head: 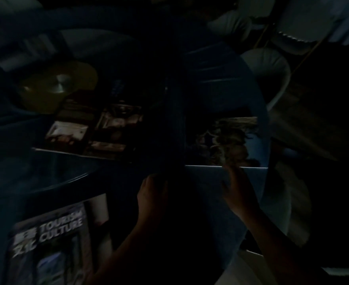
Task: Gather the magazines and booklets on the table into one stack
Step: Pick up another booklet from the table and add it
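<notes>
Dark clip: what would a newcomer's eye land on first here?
Two hands, left hand and right hand, grip a large booklet at centre. At lower left lies a magazine reading TOURISM CULTURE; a yellow hat-like object, too dim to identify, sits upper left.

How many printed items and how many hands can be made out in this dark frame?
Magazines or booklets: 4 (Tourism Culture cover, photo-grid magazine, pale blue booklet, picture magazine)
Hands: 2 (left hand, right hand)
Total: 6

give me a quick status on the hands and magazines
Left hand and right hand both on the blue booklet. Tourism magazine and photo magazine still apart. Very dark.
</notes>
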Demonstrator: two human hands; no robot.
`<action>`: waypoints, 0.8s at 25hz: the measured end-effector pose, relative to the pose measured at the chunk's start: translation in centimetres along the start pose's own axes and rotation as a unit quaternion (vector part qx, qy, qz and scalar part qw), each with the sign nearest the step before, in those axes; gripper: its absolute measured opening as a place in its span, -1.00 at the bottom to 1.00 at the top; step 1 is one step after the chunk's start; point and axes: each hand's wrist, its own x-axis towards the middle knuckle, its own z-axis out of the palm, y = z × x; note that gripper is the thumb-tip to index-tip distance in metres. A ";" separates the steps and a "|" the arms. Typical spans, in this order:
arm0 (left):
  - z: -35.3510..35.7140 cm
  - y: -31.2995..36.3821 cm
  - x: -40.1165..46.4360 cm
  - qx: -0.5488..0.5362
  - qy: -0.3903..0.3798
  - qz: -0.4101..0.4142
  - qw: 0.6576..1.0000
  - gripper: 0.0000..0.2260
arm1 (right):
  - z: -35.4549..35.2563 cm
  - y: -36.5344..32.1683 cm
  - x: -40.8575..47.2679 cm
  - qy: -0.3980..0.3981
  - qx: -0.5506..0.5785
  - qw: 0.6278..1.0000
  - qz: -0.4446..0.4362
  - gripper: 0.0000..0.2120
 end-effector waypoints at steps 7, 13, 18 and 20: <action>6.5 7.0 5.3 -0.102 -0.015 -0.147 0.984 -0.68 | -0.2 7.1 5.7 -0.027 -0.183 0.981 -0.049 -0.32; 8.2 8.9 7.4 -0.128 -0.019 -0.238 0.963 -0.69 | 1.4 8.6 5.9 -0.029 -0.207 0.977 -0.044 -0.36; 7.1 9.6 9.1 -0.194 -0.059 -0.309 0.929 -0.76 | 0.6 9.2 6.7 0.018 -0.233 0.966 -0.112 -0.51; 6.4 9.9 9.2 -0.260 -0.069 -0.306 0.913 -0.78 | -0.1 9.9 7.0 0.017 -0.226 0.964 -0.140 -0.43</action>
